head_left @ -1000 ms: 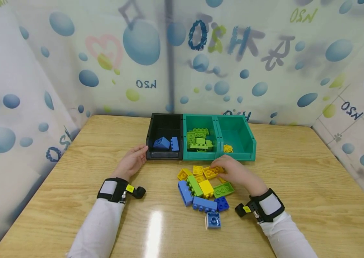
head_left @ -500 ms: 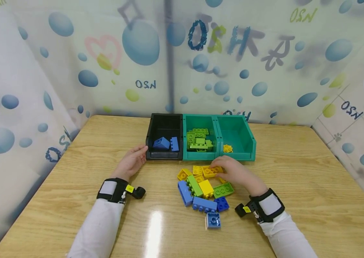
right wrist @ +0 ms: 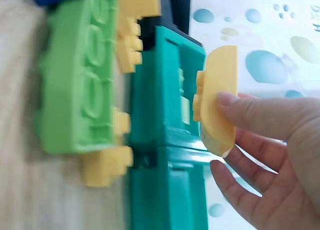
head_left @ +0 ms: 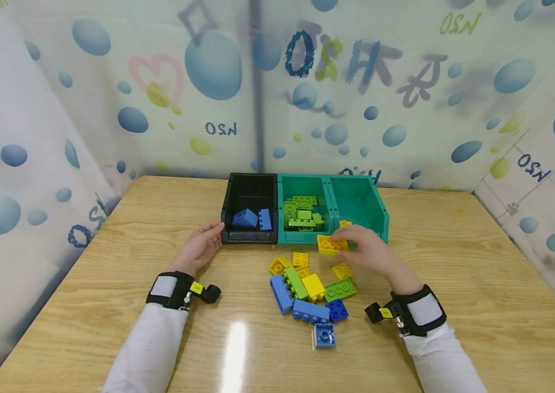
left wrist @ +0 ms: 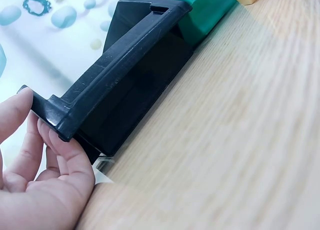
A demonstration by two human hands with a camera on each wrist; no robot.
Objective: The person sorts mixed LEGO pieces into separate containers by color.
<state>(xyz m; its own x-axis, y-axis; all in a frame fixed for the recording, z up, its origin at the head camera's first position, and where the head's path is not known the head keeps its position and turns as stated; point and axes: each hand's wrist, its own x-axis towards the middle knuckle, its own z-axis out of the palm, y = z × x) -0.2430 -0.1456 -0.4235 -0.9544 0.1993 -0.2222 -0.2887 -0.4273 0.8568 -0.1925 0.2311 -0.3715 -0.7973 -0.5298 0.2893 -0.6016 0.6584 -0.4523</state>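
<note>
Head view: right hand point(head_left: 367, 250), nearer, pinches long yellow plastic brick point(head_left: 328, 245), long axis crosswise, near front of teal plastic bins point(head_left: 302, 237); left hand point(head_left: 198, 250) grips corner of black plastic bin point(head_left: 249, 237).

Far curtain point(head_left: 159, 147) bearing mirrored lettering. Large blue-and-green "H2O" point(head_left: 329, 60) standing right of centre, reading backwards. Smaller blue mirrored word point(head_left: 220, 129), seemingly "N2O", standing left of it; similar green word point(head_left: 460, 24) showing high on right, blue one point(head_left: 533, 167) slanting at far right. Another blue word point(head_left: 360, 174) running behind right bin, lower part hidden. Signs also showing: pink heart point(head_left: 157, 76) and grey diamond outline point(head_left: 196, 22) at left. Yellow tags point(head_left: 196, 287) sitting on wrist straps point(head_left: 164, 288), too small for reading.
</note>
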